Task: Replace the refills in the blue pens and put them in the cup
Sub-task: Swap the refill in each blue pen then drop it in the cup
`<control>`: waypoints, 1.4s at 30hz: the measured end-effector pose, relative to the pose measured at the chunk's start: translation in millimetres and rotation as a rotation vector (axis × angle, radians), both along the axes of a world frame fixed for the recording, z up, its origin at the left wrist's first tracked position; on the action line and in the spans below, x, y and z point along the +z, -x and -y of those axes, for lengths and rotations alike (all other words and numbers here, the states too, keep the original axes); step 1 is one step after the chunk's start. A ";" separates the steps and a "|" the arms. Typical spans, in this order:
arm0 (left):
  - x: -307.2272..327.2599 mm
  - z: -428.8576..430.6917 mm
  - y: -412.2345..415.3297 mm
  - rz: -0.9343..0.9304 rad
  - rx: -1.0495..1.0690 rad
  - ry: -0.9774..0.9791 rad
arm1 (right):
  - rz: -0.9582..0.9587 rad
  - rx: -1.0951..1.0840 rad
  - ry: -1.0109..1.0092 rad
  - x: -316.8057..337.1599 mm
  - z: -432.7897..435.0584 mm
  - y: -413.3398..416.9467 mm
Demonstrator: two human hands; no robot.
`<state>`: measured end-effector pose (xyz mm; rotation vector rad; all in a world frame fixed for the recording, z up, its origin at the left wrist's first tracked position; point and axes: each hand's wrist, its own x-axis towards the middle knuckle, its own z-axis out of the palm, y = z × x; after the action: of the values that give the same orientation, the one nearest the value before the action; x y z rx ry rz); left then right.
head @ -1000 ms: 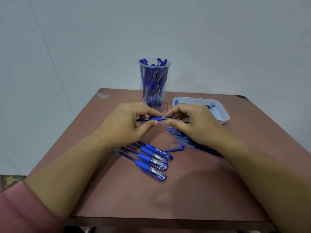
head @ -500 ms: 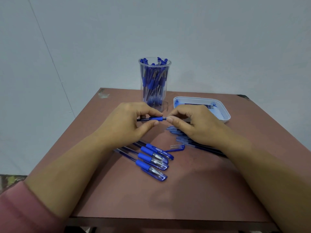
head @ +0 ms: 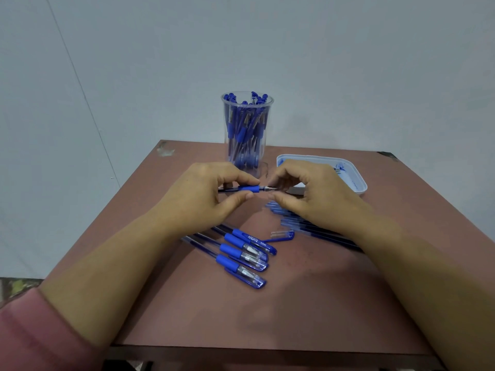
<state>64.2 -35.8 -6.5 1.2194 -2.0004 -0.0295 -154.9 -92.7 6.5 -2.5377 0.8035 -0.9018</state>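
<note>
My left hand [head: 203, 194] grips a blue pen [head: 247, 189] by its rubber grip and holds it level above the table. My right hand [head: 308, 194] pinches the pen's tip end between thumb and fingers; the tip piece itself is mostly hidden. A clear cup [head: 247, 131] full of blue pens stands behind my hands. Several capped blue pens [head: 241, 254] lie on the table below my left wrist. A loose cap [head: 281, 235] lies beside them. A row of thin refills [head: 302, 226] lies under my right hand.
A white tray [head: 353, 175] with ink stains sits at the back right of the brown table [head: 294, 303]. A pale wall rises just behind the table's far edge.
My right hand has drawn slightly to the right, so a short thin section shows between the blue grip and my fingertips. The left hand keeps its hold.
</note>
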 end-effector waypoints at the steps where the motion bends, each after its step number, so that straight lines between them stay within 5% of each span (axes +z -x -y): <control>1: 0.1 -0.1 0.1 -0.003 0.000 0.000 | -0.004 -0.003 0.001 0.1 -0.2 -0.1; 42: -0.7 0.7 -0.1 -0.019 -0.023 0.016 | 0.013 -0.005 -0.006 -0.7 -4.1 -6.7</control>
<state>64.3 -36.5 -7.2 1.1820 -1.9946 -0.0361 -148.2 -88.6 5.8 -2.5233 0.8080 -0.9149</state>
